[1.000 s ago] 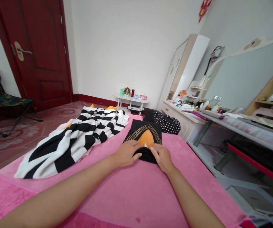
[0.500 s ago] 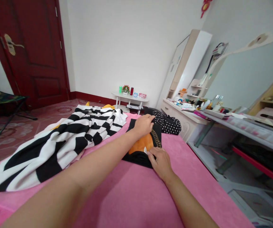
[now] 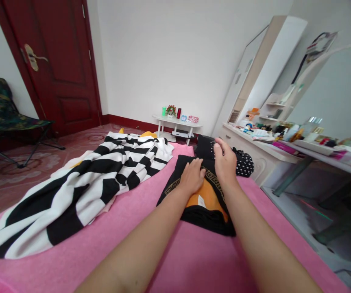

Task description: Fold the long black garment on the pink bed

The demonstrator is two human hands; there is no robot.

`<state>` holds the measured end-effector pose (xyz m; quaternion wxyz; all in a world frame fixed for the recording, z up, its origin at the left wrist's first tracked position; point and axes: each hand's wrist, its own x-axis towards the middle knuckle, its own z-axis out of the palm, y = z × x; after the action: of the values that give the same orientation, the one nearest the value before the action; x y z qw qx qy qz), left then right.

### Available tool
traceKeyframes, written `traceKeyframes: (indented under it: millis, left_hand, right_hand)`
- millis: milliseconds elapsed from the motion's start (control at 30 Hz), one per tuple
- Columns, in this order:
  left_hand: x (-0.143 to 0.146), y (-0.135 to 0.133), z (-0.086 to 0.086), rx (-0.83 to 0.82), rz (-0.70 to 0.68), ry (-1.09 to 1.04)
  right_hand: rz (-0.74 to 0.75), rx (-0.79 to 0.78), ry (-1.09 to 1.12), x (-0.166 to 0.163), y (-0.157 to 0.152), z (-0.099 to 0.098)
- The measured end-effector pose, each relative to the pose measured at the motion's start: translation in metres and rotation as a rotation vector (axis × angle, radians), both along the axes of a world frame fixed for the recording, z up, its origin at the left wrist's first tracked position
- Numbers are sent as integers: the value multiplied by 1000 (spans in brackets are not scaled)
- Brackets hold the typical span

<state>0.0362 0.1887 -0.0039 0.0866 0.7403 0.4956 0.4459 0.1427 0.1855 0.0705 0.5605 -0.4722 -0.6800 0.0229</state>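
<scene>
A folded black garment (image 3: 206, 221) with an orange panel, a gold key-pattern band and a small white label lies on the pink bed cover (image 3: 151, 228). My left hand (image 3: 192, 178) rests on the garment, its fingers laid over the black and orange cloth. Above the garment's far right side is my right hand (image 3: 225, 162), fingers apart and nothing visible in it; whether it touches the cloth is hard to tell. Just behind it lies a black polka-dot garment (image 3: 245, 163), partly hidden by that hand.
A black-and-white checked garment (image 3: 94, 183) spreads along the left of the bed. Beyond the bed stands a low white table (image 3: 175, 121) with small items. A cluttered dressing table (image 3: 256, 142) is on the right, a folding chair (image 3: 10, 118) near the red door (image 3: 56, 65).
My right hand has left the label at the garment's near edge and moved up and away from me. My left hand now lies flatter on the cloth. The view has shifted left.
</scene>
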Motion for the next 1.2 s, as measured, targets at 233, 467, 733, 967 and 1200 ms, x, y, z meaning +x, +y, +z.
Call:
traceKeyframes:
  millis: [233,467,733,967,1200]
  left_hand:
    - [-29,32,-5,-179,375,-483]
    - [-64,69,3,-322,466,-355]
    - [-61,90,2,-345,427,-151]
    - [-69,96,-9,-352,433,-5]
    - [-51,83,26,-269,399,202]
  right_hand:
    - [-57,-574,-230,31,44,-97]
    - [-65,-553,-292,34,38,-94]
    - [-124,-583,-382,28,29,-84]
    - [-143,-573,-422,27,24,-81]
    - [-209,-540,-463,18,18,-76]
